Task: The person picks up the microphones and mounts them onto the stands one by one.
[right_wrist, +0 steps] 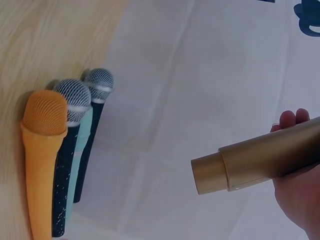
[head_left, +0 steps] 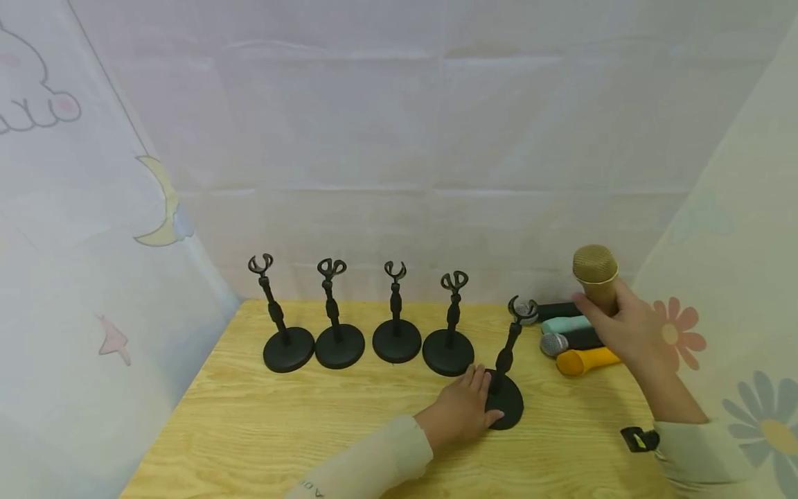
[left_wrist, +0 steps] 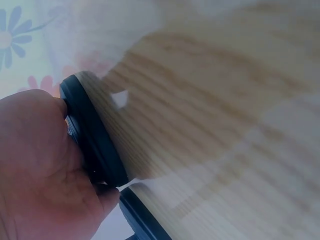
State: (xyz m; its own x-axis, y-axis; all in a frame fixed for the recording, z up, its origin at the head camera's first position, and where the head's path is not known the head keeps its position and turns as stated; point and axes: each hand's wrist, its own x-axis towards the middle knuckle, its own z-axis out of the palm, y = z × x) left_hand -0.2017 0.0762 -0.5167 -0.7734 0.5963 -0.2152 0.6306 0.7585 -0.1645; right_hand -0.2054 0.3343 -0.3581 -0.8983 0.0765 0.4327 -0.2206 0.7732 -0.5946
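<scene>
My right hand (head_left: 639, 336) grips a gold microphone (head_left: 595, 267) by its body, raised above the table's right side with the mesh head up. In the right wrist view the tail end of the gold microphone (right_wrist: 250, 162) points left. My left hand (head_left: 455, 414) holds the round base of a black microphone stand (head_left: 508, 405), fingers on the far side and thumb on the near side. This stand's forked clip (head_left: 522, 310) has nothing in it. The left wrist view shows the hand (left_wrist: 45, 160) against the base's rim (left_wrist: 92, 132).
Several more black stands (head_left: 397, 339) with bare clips form a row leftward. At the right lie an orange microphone (head_left: 586, 360), a silver-headed black one (head_left: 564, 341), a teal one (head_left: 564, 325) and another black one (head_left: 557, 311). Pale cloth (head_left: 399, 138) hangs behind the wooden table (head_left: 299, 430).
</scene>
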